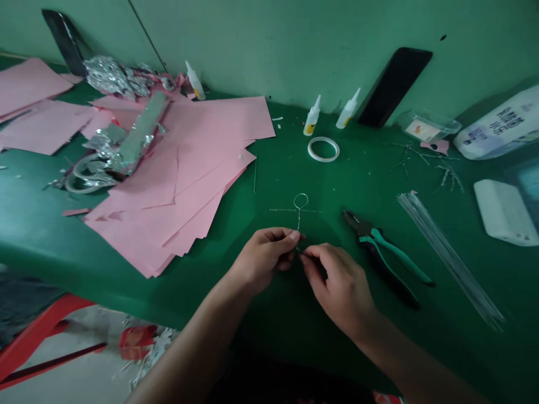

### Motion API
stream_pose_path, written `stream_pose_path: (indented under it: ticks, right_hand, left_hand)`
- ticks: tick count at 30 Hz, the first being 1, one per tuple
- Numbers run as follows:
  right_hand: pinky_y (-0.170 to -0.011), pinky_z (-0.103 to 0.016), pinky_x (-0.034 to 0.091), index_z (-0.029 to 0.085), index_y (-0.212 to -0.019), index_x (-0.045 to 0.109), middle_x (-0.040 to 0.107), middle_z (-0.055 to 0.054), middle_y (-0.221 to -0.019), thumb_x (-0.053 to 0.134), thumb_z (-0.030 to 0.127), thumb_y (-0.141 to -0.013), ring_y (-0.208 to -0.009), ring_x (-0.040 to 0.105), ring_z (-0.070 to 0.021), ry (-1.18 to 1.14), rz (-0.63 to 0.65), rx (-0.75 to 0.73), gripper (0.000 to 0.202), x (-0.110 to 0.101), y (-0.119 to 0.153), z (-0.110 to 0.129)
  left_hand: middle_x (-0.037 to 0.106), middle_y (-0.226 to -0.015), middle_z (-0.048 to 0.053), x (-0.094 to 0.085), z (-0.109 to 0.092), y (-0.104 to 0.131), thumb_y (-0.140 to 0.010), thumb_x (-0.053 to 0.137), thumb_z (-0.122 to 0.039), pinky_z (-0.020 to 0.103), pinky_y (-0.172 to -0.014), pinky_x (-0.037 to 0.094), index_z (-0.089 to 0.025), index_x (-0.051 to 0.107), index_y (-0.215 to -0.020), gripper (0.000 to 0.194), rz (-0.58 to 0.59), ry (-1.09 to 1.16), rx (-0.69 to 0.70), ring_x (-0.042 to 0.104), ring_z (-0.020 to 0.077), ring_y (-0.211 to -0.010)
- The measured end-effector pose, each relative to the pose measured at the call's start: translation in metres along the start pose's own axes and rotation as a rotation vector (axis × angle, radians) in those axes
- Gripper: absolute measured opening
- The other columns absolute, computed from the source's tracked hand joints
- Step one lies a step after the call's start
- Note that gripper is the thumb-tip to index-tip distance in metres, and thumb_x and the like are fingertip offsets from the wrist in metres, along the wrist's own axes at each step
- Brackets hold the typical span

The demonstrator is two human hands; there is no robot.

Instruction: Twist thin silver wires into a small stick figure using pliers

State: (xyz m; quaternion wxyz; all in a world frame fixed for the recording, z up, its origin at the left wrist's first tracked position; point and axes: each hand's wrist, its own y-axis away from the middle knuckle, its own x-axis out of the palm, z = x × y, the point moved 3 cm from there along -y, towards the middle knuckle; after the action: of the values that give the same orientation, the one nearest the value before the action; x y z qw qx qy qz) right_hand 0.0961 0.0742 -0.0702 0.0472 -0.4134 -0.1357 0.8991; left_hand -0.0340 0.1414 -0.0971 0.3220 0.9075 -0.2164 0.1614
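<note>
A thin wire figure (298, 216) has a round loop on top, twisted arms stretching to both sides and a twisted stem below. My left hand (269, 252) pinches the stem between thumb and fingers. Just below and to the right, my right hand (337, 278) is closed, thumb and index finger pressed on the lower end of the wire. The fingertips of both hands are close together. Pliers with green and black handles (389, 258) lie right of my right hand. Further right is a bundle of straight wires (450, 258).
Pink paper sheets (189, 168) spread over the left of the green table (202, 297). Behind are a white tape ring (323, 150), small glue bottles (312, 116), silver foil (113, 76) and black phone-like slabs (396, 87). A white box (503, 212) and twisted wire branches (448, 177) lie right.
</note>
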Motion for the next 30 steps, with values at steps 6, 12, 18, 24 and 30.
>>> stream_pose_path:
  ticks: [6, 12, 18, 24, 30]
  right_hand:
    - [-0.060, -0.025, 0.051, 0.021, -0.095, 0.069, 0.069, -0.001, -0.073, 0.057, 0.037, -0.095, -0.068, 0.066, -0.0143, -0.570, 0.267, 0.458, 0.021, -0.005, -0.003, -0.008]
    - [-0.074, -0.029, 0.054, 0.022, -0.094, 0.076, 0.075, -0.002, -0.085, 0.073, 0.033, -0.082, -0.079, 0.068, -0.0157, -0.790, 0.415, 0.623, 0.017, -0.005, -0.008, -0.021]
    - [-0.075, -0.033, 0.054, 0.024, -0.094, 0.077, 0.075, -0.003, -0.087, 0.070, 0.031, -0.084, -0.081, 0.068, -0.0181, -0.649, 0.408, 0.547, 0.014, -0.015, -0.014, -0.020]
    - [-0.071, -0.030, 0.054, 0.022, -0.097, 0.071, 0.071, -0.004, -0.089, 0.070, 0.038, -0.084, -0.081, 0.066, -0.0169, -0.687, 0.298, 0.613, 0.021, -0.010, -0.005, -0.018]
    - [-0.051, -0.022, 0.042, 0.018, -0.097, 0.068, 0.063, 0.000, -0.075, 0.073, 0.029, -0.080, -0.058, 0.052, -0.0084, -0.884, 0.386, 0.736, 0.021, 0.006, 0.003, -0.013]
  left_hand:
    - [0.049, -0.055, -0.002, -0.002, 0.000, -0.002, -0.073, 0.081, -0.033, 0.018, -0.044, 0.026, -0.010, 0.071, -0.079, 0.025, 0.026, 0.104, 0.041, 0.040, 0.0055, -0.049]
    - [0.050, -0.057, -0.001, -0.005, 0.001, 0.000, -0.075, 0.079, -0.030, 0.019, -0.044, 0.027, -0.011, 0.070, -0.077, 0.022, 0.049, 0.115, 0.019, 0.042, 0.0062, -0.050]
    - [0.050, -0.058, -0.001, -0.004, 0.002, 0.001, -0.079, 0.075, -0.031, 0.019, -0.045, 0.025, -0.012, 0.067, -0.078, 0.021, 0.135, 0.136, 0.041, 0.043, 0.0064, -0.050]
    - [0.052, -0.060, -0.001, -0.002, 0.001, 0.000, -0.079, 0.076, -0.032, 0.021, -0.048, 0.030, -0.013, 0.066, -0.079, 0.021, 0.074, 0.142, 0.168, 0.043, 0.0069, -0.051]
    - [0.056, -0.064, -0.001, -0.003, 0.000, -0.003, -0.081, 0.073, -0.031, 0.021, -0.051, 0.034, -0.014, 0.066, -0.082, 0.019, -0.004, 0.074, 0.266, 0.047, 0.0070, -0.053]
